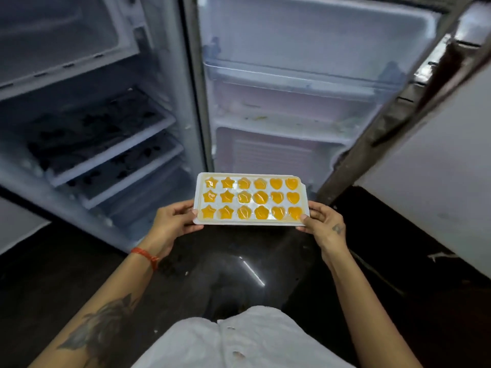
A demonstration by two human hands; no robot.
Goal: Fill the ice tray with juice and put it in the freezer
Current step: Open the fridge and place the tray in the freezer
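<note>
A white ice tray (249, 221) is held level above the dark floor, its star, flower and heart cells filled with orange juice. My left hand (172, 221) grips its left end and my right hand (322, 224) grips its right end, thumbs on the rim. The fridge (180, 102) stands open straight ahead. Its freezer compartment (58, 35) is at the upper left, above the tray's height.
Wire-pattern shelves (106, 144) fill the fridge's lower left interior. The open door (292, 83) with its racks stands ahead of the tray on the right. A white wall or counter side (438, 168) is on the right. The floor (239, 274) is dark and glossy.
</note>
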